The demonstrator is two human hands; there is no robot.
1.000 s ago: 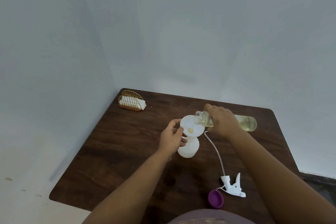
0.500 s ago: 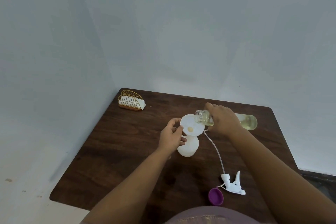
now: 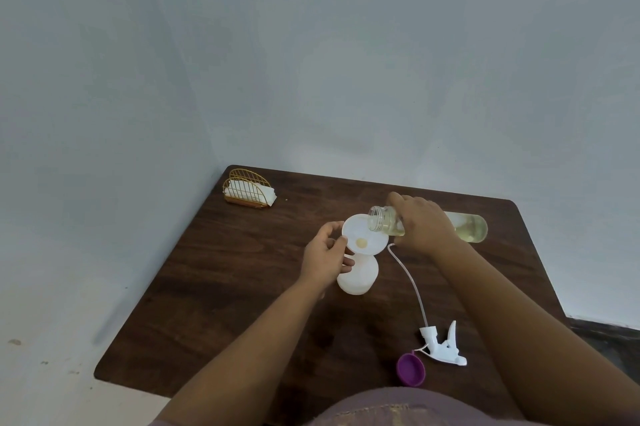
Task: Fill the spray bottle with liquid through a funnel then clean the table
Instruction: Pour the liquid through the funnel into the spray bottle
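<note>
Your right hand (image 3: 424, 225) is wrapped around the clear plastic bottle of pale yellow liquid (image 3: 465, 226), tipped almost flat with its open threaded mouth over the white plastic funnel (image 3: 363, 234). Your left hand (image 3: 325, 257) pinches that funnel's rim, steadying it on the white translucent spray bottle (image 3: 358, 275), which stands upright mid-table with a small yellow pool in the funnel's throat. Outward now: the white trigger sprayer head (image 3: 445, 347) lies on its side near your front edge, its thin dip tube running back toward the funnel, and just beside it sits one round purple cap (image 3: 410, 370). One gold wire napkin holder with white napkins (image 3: 247, 192) hugs the far left corner. That makes two bottles, one funnel, one sprayer, one cap, one holder. The dark wooden table (image 3: 214, 287) is bare across its whole left half and along the far right edge
</note>
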